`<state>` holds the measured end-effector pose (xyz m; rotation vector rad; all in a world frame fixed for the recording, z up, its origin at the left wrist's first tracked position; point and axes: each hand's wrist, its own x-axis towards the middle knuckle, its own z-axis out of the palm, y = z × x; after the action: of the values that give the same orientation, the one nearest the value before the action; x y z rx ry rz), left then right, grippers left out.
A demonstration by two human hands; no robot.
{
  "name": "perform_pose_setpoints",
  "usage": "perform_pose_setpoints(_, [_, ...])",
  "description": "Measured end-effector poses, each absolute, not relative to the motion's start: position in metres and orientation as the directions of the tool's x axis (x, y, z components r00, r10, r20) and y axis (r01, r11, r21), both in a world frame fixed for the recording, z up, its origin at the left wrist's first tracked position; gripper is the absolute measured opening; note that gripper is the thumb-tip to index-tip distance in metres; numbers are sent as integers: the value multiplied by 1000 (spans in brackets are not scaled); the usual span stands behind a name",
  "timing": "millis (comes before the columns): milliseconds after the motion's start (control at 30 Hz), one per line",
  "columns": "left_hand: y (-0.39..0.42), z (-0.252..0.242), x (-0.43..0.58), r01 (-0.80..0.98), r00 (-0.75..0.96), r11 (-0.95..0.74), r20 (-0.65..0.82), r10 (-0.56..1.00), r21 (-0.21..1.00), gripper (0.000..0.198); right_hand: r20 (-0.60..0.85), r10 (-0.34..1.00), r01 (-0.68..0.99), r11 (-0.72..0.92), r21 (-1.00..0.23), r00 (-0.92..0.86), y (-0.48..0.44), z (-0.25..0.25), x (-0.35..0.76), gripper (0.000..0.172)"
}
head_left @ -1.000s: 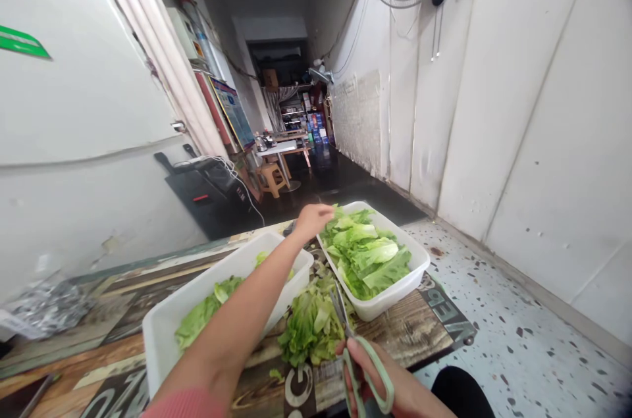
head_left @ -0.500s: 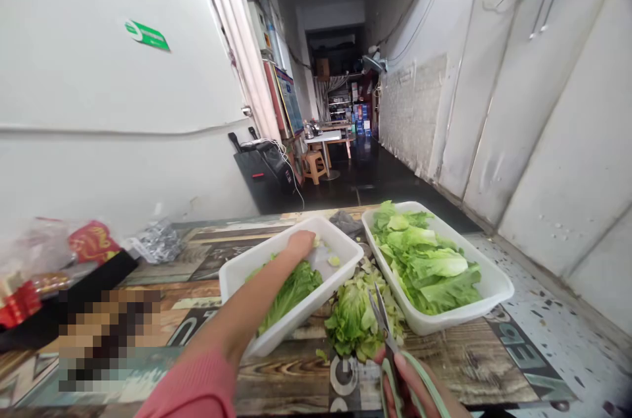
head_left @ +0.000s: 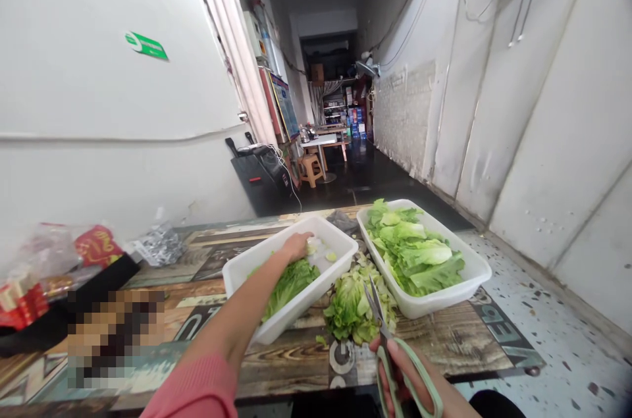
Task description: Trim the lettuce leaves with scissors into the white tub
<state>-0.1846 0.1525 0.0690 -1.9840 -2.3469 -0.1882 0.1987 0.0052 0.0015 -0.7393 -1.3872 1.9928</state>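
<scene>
**Left hand** [head_left: 297, 247]: in the near-left tray, palm down, fingers bent toward the tray floor beside the lettuce; can't tell if it has hold of anything. Pink knit sleeve [head_left: 197, 388] on that forearm.

**Right hand** [head_left: 402, 372]: at near edge of table, fingers through the loops of pale-green-handled steel kitchen scissors [head_left: 386, 345], firm grip, blades part-open in a narrow V, tips pointing far, right at the near side of the lettuce pile. Nothing visible btwn blades.

Left tray: white rectangular plastic tray [head_left: 257, 260], w/ torn green lettuce leaves [head_left: 291, 282] and small pale lettuce bits [head_left: 328, 255]. Right tray: matching white plastic tray [head_left: 447, 299], heaped w/ larger green lettuce leaves [head_left: 412, 253]. Loose pile of cut green lettuce [head_left: 355, 306] lies directly on wood-print tabletop [head_left: 444, 332] btwn the two, touching the right tray.

Far left on table: red-and-clear plastic packets [head_left: 42, 257] and crumpled silver foil [head_left: 158, 247]; a pixelated patch [head_left: 113, 339] hides what's near them. Right of table: speckled terrazzo floor [head_left: 557, 332].
</scene>
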Motion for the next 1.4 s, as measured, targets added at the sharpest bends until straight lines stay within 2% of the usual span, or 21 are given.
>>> perform_pose_setpoints(200, [138, 79, -179, 957, -153, 103, 171, 973, 272, 20, -34, 688, -198, -255, -947, -725, -1, 17, 200, 54])
perform_pose_setpoints(300, [126, 94, -160, 916, -107, 27, 179, 978, 400, 25, -4, 705, -186, -192, -963, -709, 6, 22, 196, 54])
perform_pose_setpoints(433, [103, 113, -121, 706, -18, -105, 165, 986, 700, 34, -20, 732, -118, -137, -984, -681, 21, 31, 186, 54])
perform_pose_setpoints(500, [92, 118, -98, 593, -3, -117, 148, 989, 796, 34, -10, 743, -98, -102, -990, -670, 27, 35, 181, 54])
perform_pose_setpoints(600, [80, 120, -69, 543, 33, -71, 64, 997, 837, 36, 43, 754, -77, -10, -997, -655, 32, 38, 174, 54])
perform_pose_setpoints(700, [75, 118, -50, 539, 55, -58, 33, 998, 840, 37, 54, 759, -67, 14, -998, -648, 35, 38, 172, 53])
perform_pose_setpoints(1033, [78, 113, -32, 543, 81, -56, 14, 997, 838, 34, 44, 787, -106, -27, -994, -615, 44, 31, 168, 57])
perform_pose_setpoints(1233, [82, 111, -26, 433, 48, 64, -93, 995, 899, 38, 49, 791, -143, -49, -989, -610, 45, 30, 170, 58])
perform_pose_setpoints(1400, [85, 110, -20, 400, 31, 139, -165, 986, 906, 43, 10, 810, -178, -117, -977, -586, 45, 27, 165, 60])
